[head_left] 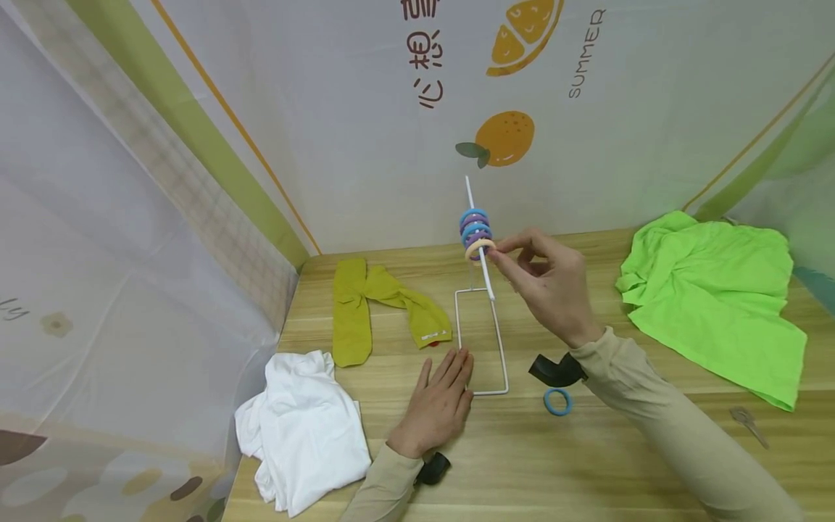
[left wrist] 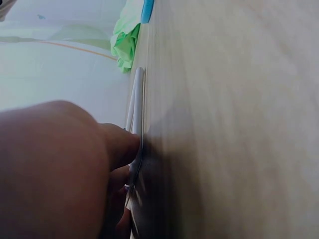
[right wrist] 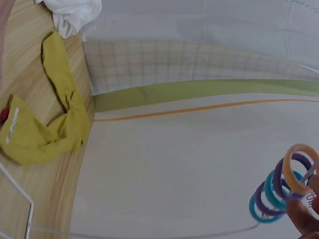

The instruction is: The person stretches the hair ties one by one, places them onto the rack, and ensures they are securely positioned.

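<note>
A white wire stand [head_left: 499, 341] has a rectangular base lying on the table and a raised rod at its far end. Blue and purple rings [head_left: 474, 226] hang together along that rod. Nearest the rod's front end is a peach ring [right wrist: 288, 172], which the rod passes through. Thumb and fingertips of my right hand [head_left: 556, 284] pinch this ring at its right side. My left hand [head_left: 437, 407] lies palm down with straight fingers, touching the left side of the stand's base. In the left wrist view its fingers [left wrist: 122, 144] partly cover the wire.
A loose blue ring [head_left: 546, 401] lies on the table [head_left: 509, 464] below the right wrist. White cloth [head_left: 313, 428] and a mustard cloth [head_left: 352, 312] lie left, bright green cloth [head_left: 717, 290] right. A small metal key-like object [head_left: 744, 418] is at right. A printed curtain [head_left: 365, 145] hangs behind.
</note>
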`<state>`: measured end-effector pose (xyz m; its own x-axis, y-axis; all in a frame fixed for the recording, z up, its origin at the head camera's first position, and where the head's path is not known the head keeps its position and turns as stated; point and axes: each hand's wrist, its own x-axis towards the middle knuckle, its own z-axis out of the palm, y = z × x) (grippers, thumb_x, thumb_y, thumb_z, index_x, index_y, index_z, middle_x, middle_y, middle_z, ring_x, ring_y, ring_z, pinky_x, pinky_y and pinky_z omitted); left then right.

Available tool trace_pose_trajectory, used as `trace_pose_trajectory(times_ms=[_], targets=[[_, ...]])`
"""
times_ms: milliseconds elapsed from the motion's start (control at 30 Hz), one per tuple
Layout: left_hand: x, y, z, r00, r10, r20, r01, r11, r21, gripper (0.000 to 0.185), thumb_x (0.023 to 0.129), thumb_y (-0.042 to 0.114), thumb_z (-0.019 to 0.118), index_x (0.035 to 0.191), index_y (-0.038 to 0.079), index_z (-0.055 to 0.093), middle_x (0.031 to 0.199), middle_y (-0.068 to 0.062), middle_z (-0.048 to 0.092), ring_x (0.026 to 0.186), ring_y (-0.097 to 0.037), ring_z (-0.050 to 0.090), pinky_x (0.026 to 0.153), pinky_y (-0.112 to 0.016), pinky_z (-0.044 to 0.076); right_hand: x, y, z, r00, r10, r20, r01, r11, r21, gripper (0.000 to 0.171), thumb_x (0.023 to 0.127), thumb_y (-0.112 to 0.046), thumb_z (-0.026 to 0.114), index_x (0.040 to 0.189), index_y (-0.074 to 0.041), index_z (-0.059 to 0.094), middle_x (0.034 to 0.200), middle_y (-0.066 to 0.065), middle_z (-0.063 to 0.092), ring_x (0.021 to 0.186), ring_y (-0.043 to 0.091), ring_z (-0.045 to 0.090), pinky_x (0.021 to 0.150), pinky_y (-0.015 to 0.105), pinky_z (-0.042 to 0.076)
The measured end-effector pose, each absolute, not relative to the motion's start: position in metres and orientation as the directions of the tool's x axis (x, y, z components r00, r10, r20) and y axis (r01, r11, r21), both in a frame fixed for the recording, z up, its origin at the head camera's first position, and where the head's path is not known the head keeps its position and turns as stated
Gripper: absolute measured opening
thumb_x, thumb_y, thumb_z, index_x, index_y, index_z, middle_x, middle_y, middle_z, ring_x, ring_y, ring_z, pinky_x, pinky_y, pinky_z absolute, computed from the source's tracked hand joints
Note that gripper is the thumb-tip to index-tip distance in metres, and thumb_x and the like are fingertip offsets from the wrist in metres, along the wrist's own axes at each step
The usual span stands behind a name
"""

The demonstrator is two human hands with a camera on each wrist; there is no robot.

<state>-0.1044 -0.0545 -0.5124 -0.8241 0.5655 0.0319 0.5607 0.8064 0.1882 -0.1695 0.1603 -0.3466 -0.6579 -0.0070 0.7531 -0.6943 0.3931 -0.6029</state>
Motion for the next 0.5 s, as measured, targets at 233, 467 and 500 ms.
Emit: trace_pose_trajectory(times_ms=[233, 467, 500], targets=[[-0.104, -0.056, -0.517, -0.810, 0.580, 0.084, 0.583, 0.784, 0.215, 0.054, 0.111, 0.027, 0.037, 0.160, 0.006, 0.034, 0.169, -0.008, 0.031, 0.157, -0.023, 0.027, 0.124, -0.054, 0.022, -0.154, 0.188, -0.369, -0.727, -0.052, 0.684, -0.615, 0.494, -0.615, 0.013, 0.084, 0.003, 0.080, 0.094, -0.004, 0.075, 0.080, 0.003, 0.071, 0.059, 0.005, 0.044, 0.052, 0.013, 0.039], [-0.103, -0.056, -0.513, -0.803, 0.586, 0.110, 0.594, 0.770, 0.232, 0.053, 0.110, 0.025, 0.041, 0.159, 0.004, 0.037, 0.167, -0.010, 0.034, 0.155, -0.027, 0.032, 0.120, -0.058, 0.026, -0.139, 0.231, -0.412, -0.936, -0.293, 0.194, -0.351, 0.748, -0.564, 0.014, 0.094, -0.015, 0.075, 0.102, -0.004, 0.074, 0.087, -0.001, 0.072, 0.069, 0.009, 0.056, 0.062, 0.027, 0.047], [-0.104, -0.056, -0.512, -0.804, 0.585, 0.103, 0.591, 0.771, 0.236, 0.053, 0.111, 0.025, 0.040, 0.159, 0.004, 0.036, 0.167, -0.010, 0.033, 0.155, -0.027, 0.031, 0.120, -0.058, 0.026, -0.137, 0.236, -0.419, -0.944, -0.311, 0.110, -0.319, 0.777, -0.543, 0.017, 0.094, -0.016, 0.075, 0.104, -0.003, 0.074, 0.087, -0.001, 0.071, 0.071, 0.010, 0.057, 0.064, 0.028, 0.048]])
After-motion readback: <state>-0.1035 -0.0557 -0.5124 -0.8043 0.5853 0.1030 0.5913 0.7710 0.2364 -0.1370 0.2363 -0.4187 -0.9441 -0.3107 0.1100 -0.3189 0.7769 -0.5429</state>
